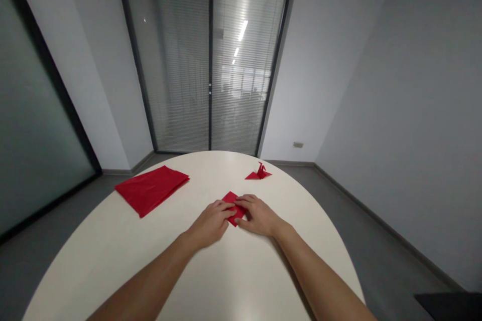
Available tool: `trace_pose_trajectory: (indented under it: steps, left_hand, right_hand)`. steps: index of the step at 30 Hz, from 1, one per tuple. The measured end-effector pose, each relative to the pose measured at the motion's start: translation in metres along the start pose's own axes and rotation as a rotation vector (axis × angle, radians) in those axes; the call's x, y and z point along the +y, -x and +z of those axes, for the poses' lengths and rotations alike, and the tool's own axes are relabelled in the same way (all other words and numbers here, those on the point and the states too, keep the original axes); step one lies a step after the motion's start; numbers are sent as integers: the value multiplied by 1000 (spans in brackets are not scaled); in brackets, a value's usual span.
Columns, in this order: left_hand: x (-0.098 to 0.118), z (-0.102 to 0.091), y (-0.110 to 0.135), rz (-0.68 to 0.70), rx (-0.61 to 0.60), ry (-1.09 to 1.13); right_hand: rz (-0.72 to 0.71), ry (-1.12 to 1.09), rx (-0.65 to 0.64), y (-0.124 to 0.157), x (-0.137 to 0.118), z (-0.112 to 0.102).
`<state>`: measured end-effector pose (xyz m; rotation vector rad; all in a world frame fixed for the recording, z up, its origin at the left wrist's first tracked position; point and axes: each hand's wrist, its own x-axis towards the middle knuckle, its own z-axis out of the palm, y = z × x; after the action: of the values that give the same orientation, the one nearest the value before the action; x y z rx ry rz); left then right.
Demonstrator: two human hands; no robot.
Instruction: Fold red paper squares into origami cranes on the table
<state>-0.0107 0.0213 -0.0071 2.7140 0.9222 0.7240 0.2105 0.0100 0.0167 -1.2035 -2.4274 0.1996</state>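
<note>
A small folded piece of red paper (239, 211) lies on the white table in front of me, with one corner pointing away and another toward me. From the left, my left hand (211, 221) presses its closed fingers onto the paper. My right hand (259, 214) is bent over the right side, fingertips and thumb holding the paper's edge. The fingertips of both hands nearly meet over the middle, and they cover part of the folds.
The round white table (218, 281) bears a red origami crane (260, 173) beyond my right hand. Larger red paper sheets (152, 189) lie in a stack at the back left. Behind the table stands a glass partition with blinds (181, 70). A dark object (452, 306) shows at the lower right.
</note>
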Motion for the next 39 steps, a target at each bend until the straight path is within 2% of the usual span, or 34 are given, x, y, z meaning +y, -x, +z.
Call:
trace_pose_trajectory:
  steps: [10, 18, 22, 28, 35, 39]
  left_hand:
    - [7, -6, 1, -46, -1, -54]
    - [8, -6, 3, -27, 32, -17]
    - [8, -5, 3, -45, 26, -26]
    - [10, -8, 1, -19, 58, -36]
    - [9, -5, 1, -29, 52, -9]
    - [8, -3, 1, -49, 46, -11]
  right_hand:
    - [-46, -14, -33, 2, 1, -5]
    - [-75, -30, -93, 3, 5, -5]
    - [-59, -44, -94, 4, 6, -4]
    - [-127, -91, -80, 2, 6, -4]
    - [14, -88, -36, 5, 16, 11]
    - [-40, -85, -24, 4, 15, 9]
